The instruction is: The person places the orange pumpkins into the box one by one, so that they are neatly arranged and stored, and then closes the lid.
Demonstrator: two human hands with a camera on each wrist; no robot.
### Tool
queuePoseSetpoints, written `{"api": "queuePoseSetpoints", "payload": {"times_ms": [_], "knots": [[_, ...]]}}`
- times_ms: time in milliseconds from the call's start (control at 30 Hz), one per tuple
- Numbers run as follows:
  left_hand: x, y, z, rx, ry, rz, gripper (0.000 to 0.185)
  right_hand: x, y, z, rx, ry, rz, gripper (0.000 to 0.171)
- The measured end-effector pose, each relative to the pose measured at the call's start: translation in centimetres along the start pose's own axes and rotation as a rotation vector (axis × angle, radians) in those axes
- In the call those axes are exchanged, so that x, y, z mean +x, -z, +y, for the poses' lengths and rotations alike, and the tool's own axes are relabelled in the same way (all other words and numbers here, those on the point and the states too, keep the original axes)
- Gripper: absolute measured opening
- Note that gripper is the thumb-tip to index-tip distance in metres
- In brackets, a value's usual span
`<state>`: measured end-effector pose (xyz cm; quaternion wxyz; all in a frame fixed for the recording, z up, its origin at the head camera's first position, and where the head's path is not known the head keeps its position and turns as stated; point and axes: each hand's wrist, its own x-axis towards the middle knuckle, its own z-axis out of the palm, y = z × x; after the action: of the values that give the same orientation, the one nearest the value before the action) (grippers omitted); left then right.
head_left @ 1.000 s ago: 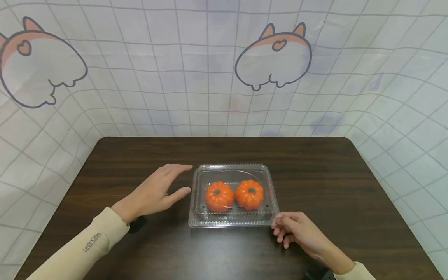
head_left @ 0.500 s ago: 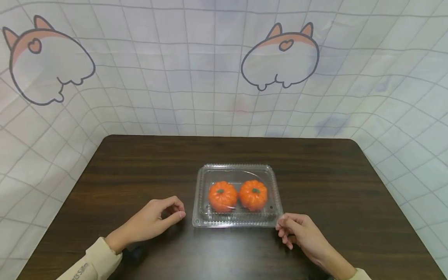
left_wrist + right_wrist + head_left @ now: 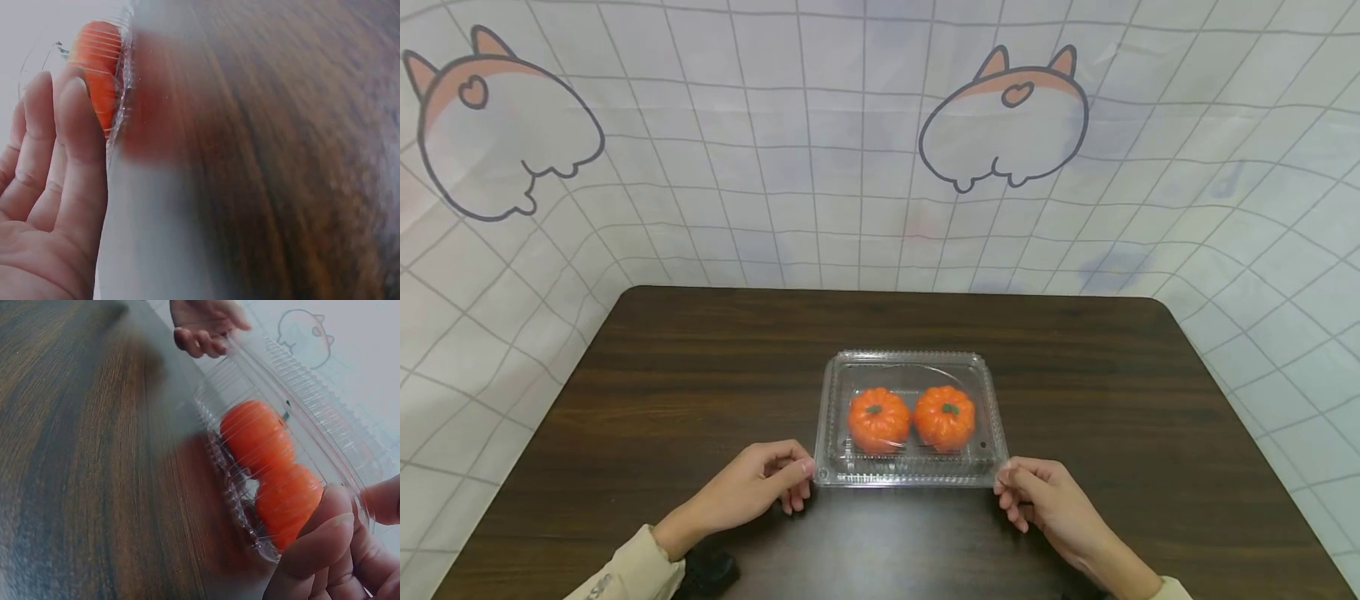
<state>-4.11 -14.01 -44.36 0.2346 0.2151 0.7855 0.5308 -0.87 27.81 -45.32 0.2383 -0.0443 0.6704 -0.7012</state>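
A clear plastic clamshell container (image 3: 910, 480) sits on the table, with two small orange pumpkins (image 3: 878, 422) showing through its plastic, side by side. Each pumpkin has a green stem. At the near left corner my left hand (image 3: 737, 493) pinches the rim, thumb on top and fingers curled below. The near right corner is held between the thumb and fingers of my right hand (image 3: 1063, 510). In the right wrist view the pumpkins (image 3: 256, 439) show through the container's ribbed side, and my left hand (image 3: 203, 325) is at the far corner.
A dark wood-grain table (image 3: 715, 358) lies under the container. White gridded cloth (image 3: 820, 192) with cartoon corgi prints surrounds its back and sides.
My left hand has come from beside the container's left side down and toward me, then right onto the near left corner. The right hand keeps its hold on the other corner.
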Motion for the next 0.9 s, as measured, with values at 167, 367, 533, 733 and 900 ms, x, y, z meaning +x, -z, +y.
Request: {"api": "queuePoseSetpoints", "payload": {"times_ms": [167, 367, 533, 733, 900], "knots": [[0.3, -0.6, -0.3, -0.047, 0.014, -0.034, 0.033, 0.0, 0.0, 0.0, 0.004, 0.016, -0.005, 0.028], [0.6, -1.1, -0.8, -0.137, 0.053, -0.074, 0.041, 0.1, -0.1, 0.0, 0.000, 0.002, 0.017, 0.028], [1.0, -1.7, -0.9, -0.260, 0.107, -0.088, 0.047, 0.1, -0.2, 0.0, -0.005, -0.023, 0.037, 0.028], [1.4, -2.5, -0.9, -0.426, 0.110, -0.145, 0.045, 0.1, -0.2, -0.1, -0.009, -0.006, 0.021, 0.029], [1.4, -2.8, -1.0, -0.502, 0.108, -0.135, 0.031, 0.2, -0.1, 0.0, 0.020, -0.012, -0.004, 0.031]]}}
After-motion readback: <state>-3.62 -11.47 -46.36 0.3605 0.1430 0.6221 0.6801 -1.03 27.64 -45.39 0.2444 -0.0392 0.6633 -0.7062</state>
